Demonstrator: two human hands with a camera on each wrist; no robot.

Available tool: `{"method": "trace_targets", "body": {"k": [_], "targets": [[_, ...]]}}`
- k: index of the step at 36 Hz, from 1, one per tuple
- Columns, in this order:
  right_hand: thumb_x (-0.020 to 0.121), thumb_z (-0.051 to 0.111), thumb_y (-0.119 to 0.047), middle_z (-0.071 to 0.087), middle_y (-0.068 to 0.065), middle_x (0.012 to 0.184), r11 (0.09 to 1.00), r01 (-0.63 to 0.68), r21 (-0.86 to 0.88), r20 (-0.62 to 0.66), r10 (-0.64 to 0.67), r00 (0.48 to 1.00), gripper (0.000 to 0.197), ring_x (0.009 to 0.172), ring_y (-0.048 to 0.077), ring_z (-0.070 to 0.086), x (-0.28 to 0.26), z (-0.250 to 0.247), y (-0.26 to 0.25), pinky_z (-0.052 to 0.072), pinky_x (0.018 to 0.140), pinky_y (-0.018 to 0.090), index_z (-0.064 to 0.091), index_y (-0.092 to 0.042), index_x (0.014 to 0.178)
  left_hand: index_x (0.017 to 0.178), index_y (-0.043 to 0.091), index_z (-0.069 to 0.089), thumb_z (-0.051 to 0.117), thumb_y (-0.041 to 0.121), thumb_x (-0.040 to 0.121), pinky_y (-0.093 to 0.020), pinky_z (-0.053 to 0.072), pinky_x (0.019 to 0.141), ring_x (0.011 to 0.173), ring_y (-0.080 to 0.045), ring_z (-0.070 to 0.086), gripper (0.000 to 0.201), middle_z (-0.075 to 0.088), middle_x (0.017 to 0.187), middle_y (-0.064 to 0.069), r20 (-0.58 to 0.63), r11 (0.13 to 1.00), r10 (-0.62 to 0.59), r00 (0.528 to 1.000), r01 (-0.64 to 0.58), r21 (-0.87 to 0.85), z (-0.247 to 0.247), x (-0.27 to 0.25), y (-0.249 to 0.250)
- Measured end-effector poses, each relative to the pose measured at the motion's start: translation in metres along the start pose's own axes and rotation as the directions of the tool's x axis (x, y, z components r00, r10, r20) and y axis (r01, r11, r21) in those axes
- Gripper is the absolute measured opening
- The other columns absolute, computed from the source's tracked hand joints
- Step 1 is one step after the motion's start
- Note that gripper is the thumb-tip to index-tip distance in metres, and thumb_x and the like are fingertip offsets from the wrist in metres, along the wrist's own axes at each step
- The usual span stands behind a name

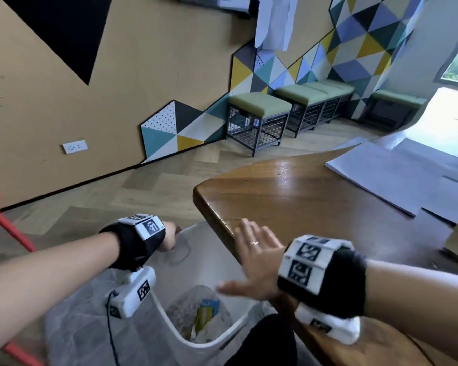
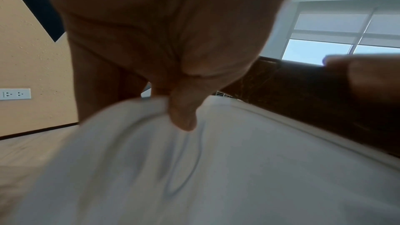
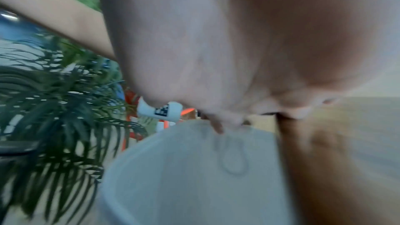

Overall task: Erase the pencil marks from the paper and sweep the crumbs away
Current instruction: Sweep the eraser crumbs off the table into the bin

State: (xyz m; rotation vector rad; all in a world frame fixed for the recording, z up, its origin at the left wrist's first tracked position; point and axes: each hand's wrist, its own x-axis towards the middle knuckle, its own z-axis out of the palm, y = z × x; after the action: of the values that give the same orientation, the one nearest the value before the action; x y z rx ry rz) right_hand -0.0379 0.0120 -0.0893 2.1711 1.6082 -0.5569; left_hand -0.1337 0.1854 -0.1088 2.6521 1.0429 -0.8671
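My left hand (image 1: 170, 236) grips the rim of a white waste bin (image 1: 212, 262) and holds it tilted against the edge of the wooden table (image 1: 302, 196). In the left wrist view the thumb (image 2: 184, 115) pinches the bin's rim (image 2: 238, 168). My right hand (image 1: 250, 256) lies flat with spread, straight fingers on the table's rounded corner, over the bin's mouth, holding nothing. Its palm (image 3: 216, 57) fills the blurred right wrist view above the bin (image 3: 184, 177). White paper sheets (image 1: 389, 175) lie at the table's far right. No crumbs can be made out.
A blue and yellow packet (image 1: 207, 310) lies inside the bin with other rubbish. A red chair frame (image 1: 8, 228) stands at the left and a leafy plant (image 3: 54, 109) behind the bin. Green-topped wire stools (image 1: 259, 120) line the patterned wall.
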Motion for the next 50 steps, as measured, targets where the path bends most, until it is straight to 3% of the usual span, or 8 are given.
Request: {"method": "trace_targets", "body": {"k": [6, 11, 14, 22, 32, 40, 44, 50], "targets": [[0.095, 0.040, -0.046, 0.020, 0.015, 0.155, 0.971, 0.217, -0.104, -0.022, -0.221, 0.975, 0.073, 0.145, 0.023, 0.009, 0.001, 0.007, -0.035, -0.003, 0.118, 0.045, 0.013, -0.004, 0.148, 0.135, 0.015, 0.046, 0.041, 0.010, 0.096, -0.017, 0.030, 0.055, 0.119, -0.023, 0.056, 0.040, 0.056, 0.132, -0.010, 0.006, 1.000, 0.004, 1.000, -0.004, 0.002, 0.000, -0.005, -0.002], [0.096, 0.045, -0.012, 0.063, 0.014, 0.100, 0.986, 0.165, -0.038, -0.218, -0.169, 0.961, 0.021, 0.096, 0.034, 0.059, 0.003, -0.029, -0.044, 0.040, 0.086, 0.039, 0.062, -0.001, 0.101, 0.137, 0.017, 0.045, 0.041, 0.011, 0.096, -0.019, 0.033, 0.050, 0.120, -0.022, 0.055, 0.042, 0.056, 0.133, -0.008, 0.008, 1.000, 0.019, 1.000, -0.019, -0.008, 0.005, -0.002, -0.006], [0.092, 0.047, -0.005, 0.049, 0.007, 0.078, 0.993, 0.079, 0.089, -0.223, -0.058, 0.973, 0.018, 0.081, 0.031, 0.051, 0.006, -0.046, -0.041, 0.041, 0.074, 0.033, 0.059, 0.002, 0.104, 0.140, 0.017, 0.041, 0.040, 0.013, 0.096, -0.016, 0.030, 0.063, 0.123, -0.021, 0.053, 0.044, 0.053, 0.136, -0.007, 0.005, 1.000, 0.023, 1.000, -0.023, 0.003, 0.005, 0.002, -0.008], [0.089, 0.056, -0.026, 0.057, 0.004, 0.134, 0.925, 0.051, 0.377, -0.285, 0.063, 0.957, 0.041, 0.120, 0.020, 0.053, 0.040, -0.076, 0.012, 0.041, 0.102, 0.028, 0.057, -0.019, 0.129, 0.139, 0.017, 0.042, 0.045, 0.015, 0.092, -0.023, 0.040, 0.088, 0.123, -0.020, 0.052, 0.047, 0.053, 0.136, -0.006, 0.036, 0.996, 0.056, 0.998, -0.054, -0.070, 0.010, 0.021, -0.023], [0.094, 0.015, -0.061, -0.015, 0.001, 0.159, 0.909, -0.391, 0.144, -0.056, 0.402, 0.914, 0.074, 0.147, 0.020, -0.011, 0.100, -0.077, 0.144, -0.005, 0.116, 0.046, -0.004, -0.018, 0.151, 0.137, 0.022, 0.044, 0.047, 0.019, 0.091, -0.028, 0.040, 0.099, 0.123, -0.022, 0.052, 0.046, 0.054, 0.135, -0.006, 0.013, 0.997, 0.025, 1.000, -0.024, -0.080, 0.013, 0.037, -0.037], [0.063, 0.000, -0.086, -0.030, -0.005, 0.151, 0.985, 0.125, -0.122, 0.005, -0.125, 0.992, 0.110, 0.144, 0.013, -0.019, 0.064, -0.044, 0.047, -0.016, 0.113, 0.042, -0.019, -0.017, 0.147, 0.131, 0.025, 0.050, 0.049, 0.034, 0.087, -0.029, 0.043, 0.100, 0.119, -0.021, 0.055, 0.045, 0.058, 0.131, -0.003, 0.024, 0.993, 0.056, 0.998, -0.053, -0.102, 0.004, 0.038, -0.035], [0.088, 0.016, -0.067, -0.028, -0.008, 0.152, 0.944, 0.330, 0.005, 0.022, -0.330, 0.944, 0.083, 0.138, 0.004, -0.026, 0.034, -0.042, 0.028, -0.019, 0.111, 0.038, -0.018, -0.019, 0.147, 0.133, 0.024, 0.049, 0.048, 0.030, 0.090, -0.027, 0.042, 0.098, 0.119, -0.020, 0.055, 0.044, 0.058, 0.131, -0.003, 0.010, 0.993, 0.055, 0.998, -0.054, -0.109, 0.002, 0.038, -0.033], [0.081, 0.010, -0.074, -0.032, 0.005, 0.151, 0.956, -0.248, 0.155, -0.061, 0.260, 0.964, 0.094, 0.142, 0.015, -0.022, 0.041, -0.044, 0.075, -0.013, 0.115, 0.042, -0.022, -0.014, 0.145, 0.132, 0.023, 0.051, 0.047, 0.023, 0.092, -0.025, 0.043, 0.093, 0.117, -0.021, 0.057, 0.040, 0.060, 0.128, -0.005, -0.009, 0.994, 0.035, 0.999, -0.036, -0.100, 0.005, 0.033, -0.035]]}}
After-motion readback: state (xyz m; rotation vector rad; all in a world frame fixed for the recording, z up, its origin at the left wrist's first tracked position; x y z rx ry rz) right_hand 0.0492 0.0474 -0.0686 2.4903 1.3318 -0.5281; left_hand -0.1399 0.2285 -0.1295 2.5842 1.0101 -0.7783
